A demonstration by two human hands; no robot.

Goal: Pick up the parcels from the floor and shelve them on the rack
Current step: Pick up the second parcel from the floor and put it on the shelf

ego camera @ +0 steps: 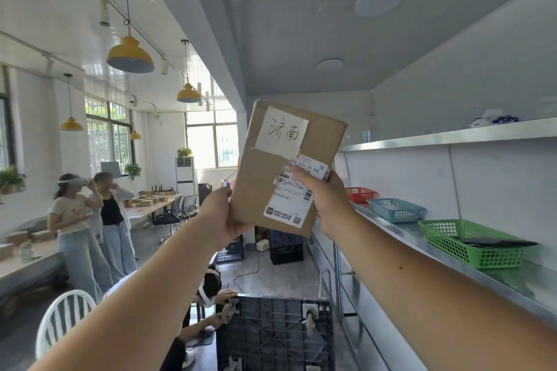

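Observation:
I hold a flat brown cardboard parcel [265,178] up in front of me with both hands. It carries a white handwritten label near its top and a printed shipping label lower right. My left hand [224,217] grips its lower left edge. My right hand [324,205] grips its right edge, thumb pressed on the shipping label. The metal rack [401,233] runs along the right wall, its middle shelf level with my right forearm.
On the rack's middle shelf stand a green basket [470,242], a blue basket [394,209] and a red basket [360,193]. An upturned black wheeled cart [271,334] lies below. Dark crates [284,245] sit on the floor ahead. Two standing people [90,220] are at left, and another person is low near the cart.

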